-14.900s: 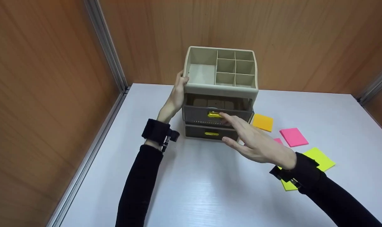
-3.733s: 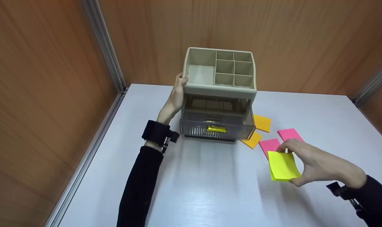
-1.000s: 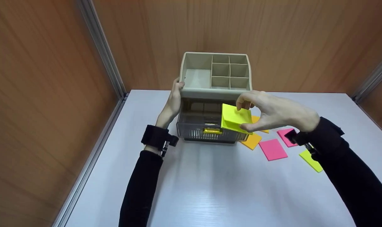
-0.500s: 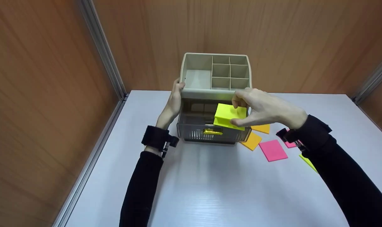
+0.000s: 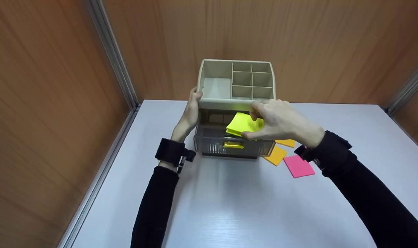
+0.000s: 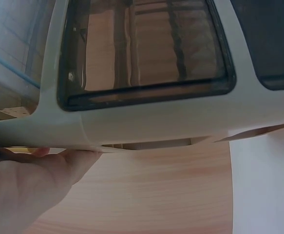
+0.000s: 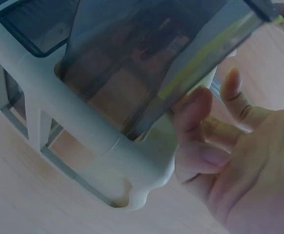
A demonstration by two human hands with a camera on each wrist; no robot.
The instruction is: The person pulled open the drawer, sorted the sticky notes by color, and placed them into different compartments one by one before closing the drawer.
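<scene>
Right hand: the right hand (image 5: 281, 120) pinches a yellow pad of sticky notes (image 5: 241, 124) between thumb and fingertips, over the open upper drawer (image 5: 229, 143).
Left hand: the left hand (image 5: 190, 115) rests flat against the left side of the desk organiser (image 5: 236, 101), fingers straight, thumb at the top rim.
Where the pad is: above the drawer's inside, right of its middle, tilted, low edge toward the near left; I cannot tell whether it touches the drawer floor.
How the pad handles: probably light, a little bendy, apt to fan open at its loose edges; a pinch across two opposite edges should hold it flat.
How the organiser handles: light plastic, likely to slide on the smooth table (image 5: 229, 206), so a flat hand bracing its side suits it.
Loose pads: two orange pads (image 5: 276, 155) and a pink pad (image 5: 298, 166) lie on the table right of the drawer.
Head view: shows both hands, the pad and the divided top tray.
Left wrist view: only the organiser's side from below and the left palm (image 6: 29, 187); no pad.
Right wrist view: the smoky drawer wall (image 7: 146, 63) close up, the pad's yellow edge seen through it, curled fingers (image 7: 195, 117) beside it.
</scene>
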